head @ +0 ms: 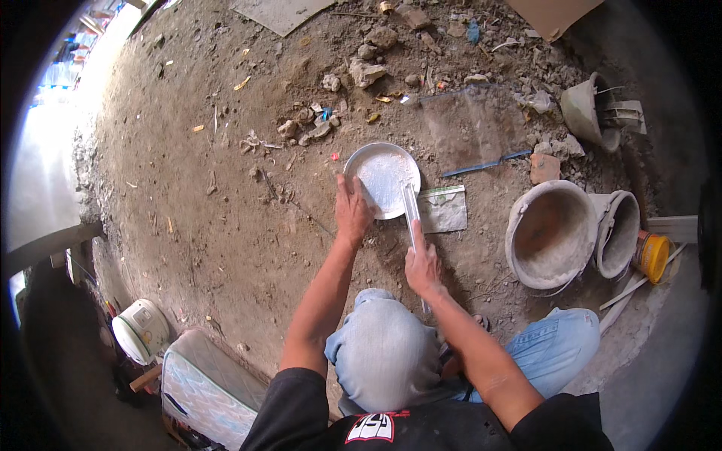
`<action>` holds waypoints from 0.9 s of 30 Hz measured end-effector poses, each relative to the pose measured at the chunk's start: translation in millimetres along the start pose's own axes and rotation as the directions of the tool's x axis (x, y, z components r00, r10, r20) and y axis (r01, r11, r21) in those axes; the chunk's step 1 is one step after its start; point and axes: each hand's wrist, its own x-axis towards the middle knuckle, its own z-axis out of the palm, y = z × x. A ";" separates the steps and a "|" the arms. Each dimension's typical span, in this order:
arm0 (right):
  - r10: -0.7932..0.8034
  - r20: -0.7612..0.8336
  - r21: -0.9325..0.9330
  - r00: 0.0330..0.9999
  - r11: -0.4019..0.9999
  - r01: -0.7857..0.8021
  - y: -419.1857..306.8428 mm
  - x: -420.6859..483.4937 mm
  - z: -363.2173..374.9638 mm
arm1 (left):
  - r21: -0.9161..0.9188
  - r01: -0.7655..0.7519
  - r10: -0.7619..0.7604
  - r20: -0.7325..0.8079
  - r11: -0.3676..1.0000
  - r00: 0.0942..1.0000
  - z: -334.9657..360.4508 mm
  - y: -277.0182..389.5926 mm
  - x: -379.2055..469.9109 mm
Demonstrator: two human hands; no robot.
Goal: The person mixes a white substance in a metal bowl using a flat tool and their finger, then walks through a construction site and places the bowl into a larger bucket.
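Note:
A round, shallow metal pan (383,176) with whitish residue or powder inside rests at the middle of the dirt floor. My left hand (354,208) grips its lower left rim. In my right hand (422,262) is a long, narrow strip (410,203), pale and shiny, perhaps metal or plastic; its far end lies inside the pan near the right rim. A flat whitish packet (445,209) with a green-marked edge lies just right of the pan. My knees in light jeans are below my hands.
Dusty buckets (550,237) and a yellow-lidded tub (654,258) stand at the right. Beyond the pan lie a clear plastic sheet (471,127), stones (365,72) and rubble. A white lidded bucket (141,331) and a folded quilted mattress (211,389) are at the lower left.

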 end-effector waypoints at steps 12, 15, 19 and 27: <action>0.062 -0.017 0.112 0.998 0.992 -0.060 -1.8 20.4 11.7 | 0.067 -0.036 0.020 0.230 0.997 0.973 -11.5 4.0 8.9; -0.053 -0.119 0.119 0.992 0.991 0.067 -6.7 58.2 1.7 | 0.066 -0.027 0.015 0.181 0.997 0.983 -4.8 6.8 12.6; 0.075 0.020 0.016 0.997 0.997 -0.075 -10.1 31.7 5.7 | 0.054 -0.047 0.040 0.127 0.997 0.991 -8.6 3.6 8.3; 0.151 0.224 -0.147 0.963 0.982 -0.120 -43.8 79.0 -41.7 | 0.056 -0.005 -0.007 0.210 0.998 0.978 -12.3 12.8 12.6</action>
